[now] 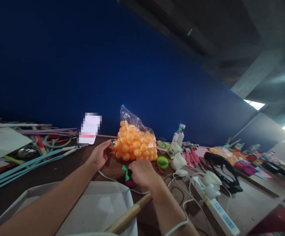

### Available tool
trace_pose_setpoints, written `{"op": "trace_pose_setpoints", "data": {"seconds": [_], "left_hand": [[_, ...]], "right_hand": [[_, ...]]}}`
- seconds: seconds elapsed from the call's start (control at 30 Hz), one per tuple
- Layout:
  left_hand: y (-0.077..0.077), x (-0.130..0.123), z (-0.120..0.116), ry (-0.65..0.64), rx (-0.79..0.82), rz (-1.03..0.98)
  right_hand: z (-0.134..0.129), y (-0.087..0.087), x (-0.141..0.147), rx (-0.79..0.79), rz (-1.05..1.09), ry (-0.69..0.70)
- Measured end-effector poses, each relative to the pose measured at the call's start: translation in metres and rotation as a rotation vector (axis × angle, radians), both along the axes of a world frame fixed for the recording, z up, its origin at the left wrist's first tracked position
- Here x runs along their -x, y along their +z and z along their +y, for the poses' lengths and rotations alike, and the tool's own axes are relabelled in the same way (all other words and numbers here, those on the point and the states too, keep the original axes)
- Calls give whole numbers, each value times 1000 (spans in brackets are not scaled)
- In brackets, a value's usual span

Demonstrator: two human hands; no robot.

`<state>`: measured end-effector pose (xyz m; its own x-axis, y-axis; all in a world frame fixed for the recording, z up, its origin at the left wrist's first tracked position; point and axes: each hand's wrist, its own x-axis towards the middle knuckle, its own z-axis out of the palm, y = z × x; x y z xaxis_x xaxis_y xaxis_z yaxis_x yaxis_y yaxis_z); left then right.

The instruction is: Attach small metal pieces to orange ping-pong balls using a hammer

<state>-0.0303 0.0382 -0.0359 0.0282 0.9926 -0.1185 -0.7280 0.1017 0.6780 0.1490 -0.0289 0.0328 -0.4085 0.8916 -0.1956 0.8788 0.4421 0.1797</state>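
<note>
A clear plastic bag full of small orange balls stands upright on the brown table. At its left edge, my left hand has its fingers closed on a shiny silver ball. My right hand is in front of the bag, its fingers curled down beside a dark purple item with a green top. Whether those fingers grip it is hidden. A green and yellow striped ball lies to the right of the bag.
A white tray and wooden stick are in front. Right are cups, a bottle, cables, a power strip and black straps. Left are blue tubes and an upright phone.
</note>
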Motion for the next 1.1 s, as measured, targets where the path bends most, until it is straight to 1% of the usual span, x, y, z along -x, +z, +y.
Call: {"op": "trace_pose_setpoints", "data": {"seconds": [0.17, 0.5, 0.67, 0.73, 0.8, 0.83, 0.9, 0.93, 1.0, 1.1], "left_hand": [[0, -1, 1, 19, 21, 6], [-1, 0, 0, 12, 23, -5], [2, -1, -2, -3, 8, 9], [3, -1, -2, -9, -10, 4], [4, -1, -3, -14, -25, 0], [4, 0, -3, -19, -31, 1], [3, 0, -3, -43, -49, 15], [2, 0, -3, -50, -57, 19], [1, 0, -3, -76, -84, 32], [2, -1, -3, -86, -122, 60]], "right_hand": [[0, 1, -1, -32, 55, 2], [-2, 9, -6, 28, 82, 19], [-1, 11, -14, 48, 221, 1], [-1, 13, -17, 31, 286, -7], [0, 13, -18, -34, 415, -29], [1, 13, -17, -70, 519, -44], [3, 10, -14, -106, 792, -80], [4, 8, -11, -88, 943, -102], [8, 0, -4, 0, 1223, -146], [14, -10, 5, 141, 1495, -170]]}}
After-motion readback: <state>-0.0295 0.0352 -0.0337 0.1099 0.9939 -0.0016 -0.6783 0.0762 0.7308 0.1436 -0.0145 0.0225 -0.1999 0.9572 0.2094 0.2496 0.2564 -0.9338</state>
